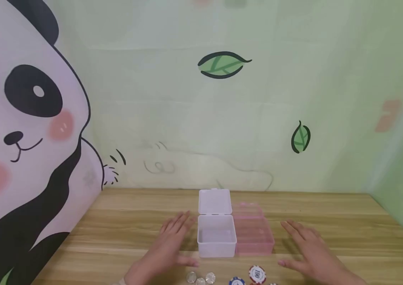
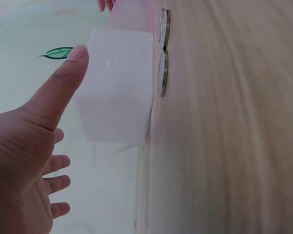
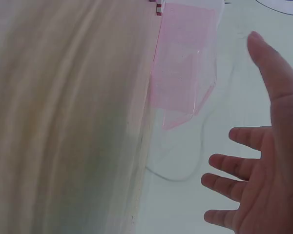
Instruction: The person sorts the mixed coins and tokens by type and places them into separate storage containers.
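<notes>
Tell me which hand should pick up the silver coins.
Probably the left hand: it is empty and close to the silver coins. The right hand is empty too, but farther off, beyond the poker chips.

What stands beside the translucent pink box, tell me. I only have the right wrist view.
Observer: Beside the translucent pink box is a white box, its hinged lid open and folded back.
Operator: Report the other hand.
Observer: The left hand is at the white box's left side, holding nothing.
Operator: Now tell me what lies in front of the white box.
Observer: Three silver coins lie on the tabletop there.
</notes>
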A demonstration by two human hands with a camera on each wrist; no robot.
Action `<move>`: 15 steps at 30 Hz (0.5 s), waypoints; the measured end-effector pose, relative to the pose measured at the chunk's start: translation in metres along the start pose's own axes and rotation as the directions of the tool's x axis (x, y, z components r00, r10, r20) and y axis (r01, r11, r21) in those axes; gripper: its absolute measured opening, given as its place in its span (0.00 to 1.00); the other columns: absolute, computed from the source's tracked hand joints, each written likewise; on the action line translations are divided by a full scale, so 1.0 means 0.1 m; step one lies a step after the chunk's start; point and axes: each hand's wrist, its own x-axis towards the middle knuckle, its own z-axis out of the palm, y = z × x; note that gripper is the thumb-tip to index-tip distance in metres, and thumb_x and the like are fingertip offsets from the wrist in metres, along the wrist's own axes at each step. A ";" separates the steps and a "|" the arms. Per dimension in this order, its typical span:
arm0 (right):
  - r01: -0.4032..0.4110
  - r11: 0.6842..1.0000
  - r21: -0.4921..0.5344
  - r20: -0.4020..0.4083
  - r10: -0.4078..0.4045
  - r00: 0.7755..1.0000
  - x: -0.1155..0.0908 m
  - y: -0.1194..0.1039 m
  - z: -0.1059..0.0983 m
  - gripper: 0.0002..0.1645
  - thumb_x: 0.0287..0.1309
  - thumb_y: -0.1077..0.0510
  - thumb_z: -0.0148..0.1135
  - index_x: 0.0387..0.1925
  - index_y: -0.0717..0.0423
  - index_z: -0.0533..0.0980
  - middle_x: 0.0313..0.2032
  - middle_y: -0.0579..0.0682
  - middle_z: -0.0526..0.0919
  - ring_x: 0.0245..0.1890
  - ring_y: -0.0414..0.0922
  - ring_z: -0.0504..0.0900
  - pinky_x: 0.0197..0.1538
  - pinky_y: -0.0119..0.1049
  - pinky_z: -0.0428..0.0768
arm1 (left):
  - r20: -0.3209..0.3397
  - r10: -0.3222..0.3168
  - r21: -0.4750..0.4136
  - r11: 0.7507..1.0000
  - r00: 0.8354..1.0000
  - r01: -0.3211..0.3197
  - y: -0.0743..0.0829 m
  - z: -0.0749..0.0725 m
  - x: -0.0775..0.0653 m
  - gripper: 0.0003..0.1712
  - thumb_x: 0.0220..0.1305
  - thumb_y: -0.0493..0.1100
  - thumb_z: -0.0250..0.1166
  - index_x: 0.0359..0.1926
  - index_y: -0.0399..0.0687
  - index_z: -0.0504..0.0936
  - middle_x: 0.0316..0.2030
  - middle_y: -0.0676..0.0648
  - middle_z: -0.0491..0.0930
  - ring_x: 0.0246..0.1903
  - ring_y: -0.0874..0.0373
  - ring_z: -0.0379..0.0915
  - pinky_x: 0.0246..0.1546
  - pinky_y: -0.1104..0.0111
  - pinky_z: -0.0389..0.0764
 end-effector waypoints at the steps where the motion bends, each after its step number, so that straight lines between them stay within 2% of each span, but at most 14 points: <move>1: -0.009 1.000 0.004 0.003 0.009 1.000 0.00 -0.02 -0.01 0.54 0.45 0.32 0.68 0.66 0.60 0.64 0.64 0.64 0.69 0.61 0.64 0.70 0.60 0.66 0.65 | -0.011 0.010 -0.001 1.000 1.000 -0.010 0.00 0.00 0.00 0.65 0.33 0.65 0.76 0.71 0.46 0.59 0.72 0.38 0.57 0.71 0.39 0.52 0.68 0.42 0.56; 7: -0.070 0.994 0.079 0.008 0.070 0.998 0.04 -0.14 -0.08 0.47 0.50 0.37 0.67 0.64 0.59 0.67 0.60 0.63 0.74 0.58 0.64 0.73 0.55 0.64 0.73 | -0.072 0.048 -0.026 0.998 0.996 -0.050 -0.01 0.01 0.04 0.59 0.37 0.62 0.75 0.69 0.44 0.63 0.68 0.40 0.65 0.67 0.40 0.60 0.65 0.42 0.62; 11: -0.022 0.994 0.107 -0.072 0.030 0.997 0.07 -0.24 -0.11 0.40 0.47 0.41 0.71 0.58 0.56 0.73 0.54 0.54 0.80 0.54 0.56 0.78 0.52 0.58 0.77 | -0.111 0.054 -0.036 0.998 0.992 -0.059 -0.01 0.02 0.08 0.52 0.39 0.60 0.76 0.65 0.45 0.69 0.64 0.43 0.71 0.63 0.44 0.67 0.63 0.45 0.66; 15: 0.073 0.991 0.116 -0.182 -0.051 0.982 0.10 -0.37 -0.10 0.31 0.42 0.46 0.76 0.49 0.51 0.78 0.47 0.44 0.83 0.46 0.45 0.81 0.47 0.48 0.81 | -0.156 0.049 -0.061 0.996 0.986 -0.059 -0.01 0.05 0.12 0.46 0.38 0.59 0.76 0.60 0.47 0.75 0.59 0.45 0.76 0.58 0.48 0.70 0.59 0.48 0.71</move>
